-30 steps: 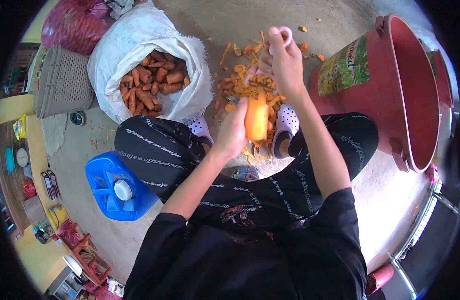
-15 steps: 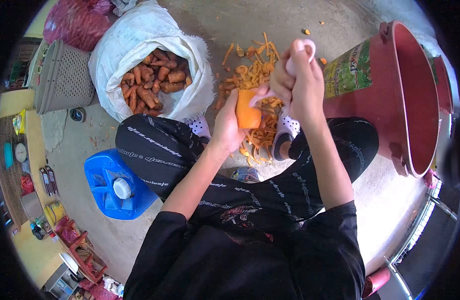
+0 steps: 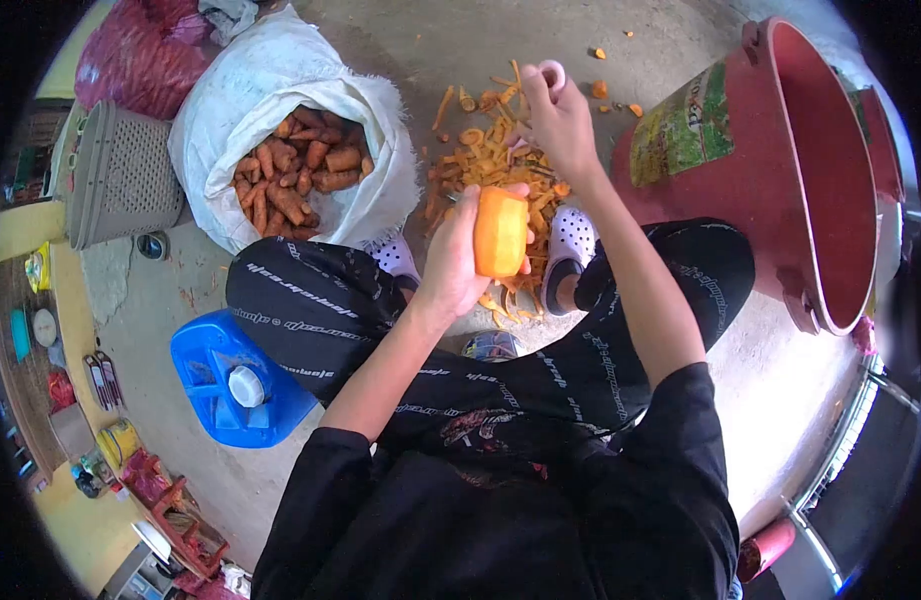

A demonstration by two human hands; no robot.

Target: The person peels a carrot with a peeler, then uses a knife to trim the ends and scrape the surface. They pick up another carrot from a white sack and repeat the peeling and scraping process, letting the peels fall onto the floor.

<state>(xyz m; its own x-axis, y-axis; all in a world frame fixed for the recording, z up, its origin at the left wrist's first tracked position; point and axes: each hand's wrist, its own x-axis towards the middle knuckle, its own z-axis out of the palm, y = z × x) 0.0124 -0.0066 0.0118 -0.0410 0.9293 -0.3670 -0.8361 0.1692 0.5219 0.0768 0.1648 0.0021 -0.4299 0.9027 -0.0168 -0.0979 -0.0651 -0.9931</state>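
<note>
My left hand [image 3: 457,262] grips a thick, bright orange peeled carrot [image 3: 501,232], held upright over my legs. Beyond it my right hand [image 3: 554,122] is closed on a pale pink peeler [image 3: 550,76], whose handle loop sticks out above my fingers. The peeler is lifted clear of the carrot, above a heap of orange peelings [image 3: 490,160] on the concrete floor. My white perforated clogs [image 3: 571,243] rest at the edge of that heap.
A white sack [image 3: 285,75] holding several unpeeled carrots [image 3: 298,176] stands at upper left, next to a grey perforated basket [image 3: 128,175] and a red mesh bag [image 3: 145,55]. A large red tub [image 3: 790,170] stands at right. A blue jerrycan [image 3: 235,380] lies by my left knee.
My right hand with the peeler has moved away from the carrot, up and to the left over the peelings. My left hand has turned the carrot slightly and kept hold of it.
</note>
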